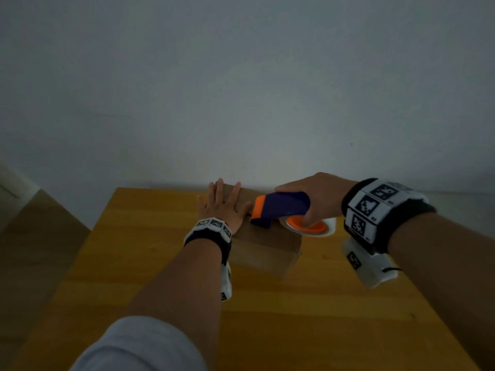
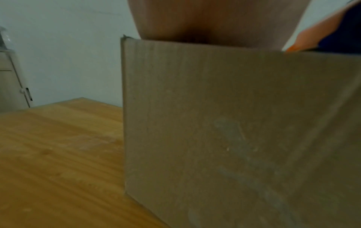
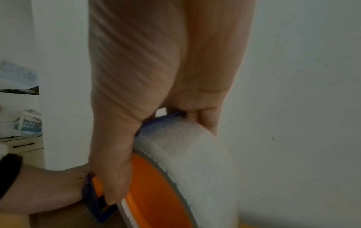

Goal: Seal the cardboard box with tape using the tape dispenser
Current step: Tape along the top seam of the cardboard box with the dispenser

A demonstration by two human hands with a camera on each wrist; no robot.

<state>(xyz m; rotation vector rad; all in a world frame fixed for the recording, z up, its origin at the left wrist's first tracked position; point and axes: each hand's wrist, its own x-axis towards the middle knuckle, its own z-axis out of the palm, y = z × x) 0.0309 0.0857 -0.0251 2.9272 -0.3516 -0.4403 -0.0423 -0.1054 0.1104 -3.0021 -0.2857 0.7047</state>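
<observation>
From the head view, your left hand (image 1: 223, 207) lies flat, fingers straight, on top of the cardboard box (image 1: 263, 245) at the far edge of the surface (image 1: 134, 263); keep that pressure. Your right hand (image 1: 316, 194) grips the tape dispenser (image 1: 281, 208), nose on the lid.

The left wrist view shows the box wall upright; hold it square.

The right wrist view shows the tape roll (image 3: 195, 162) under your fingers; let it turn freely and pull straight, I judge.

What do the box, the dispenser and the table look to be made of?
Box: matte brown cardboard, with faint fluting lines. Tape dispenser: smooth plastic, blue and orange, slightly glossy. Table: wood or wood-look laminate, going by the grain stripes.
</observation>
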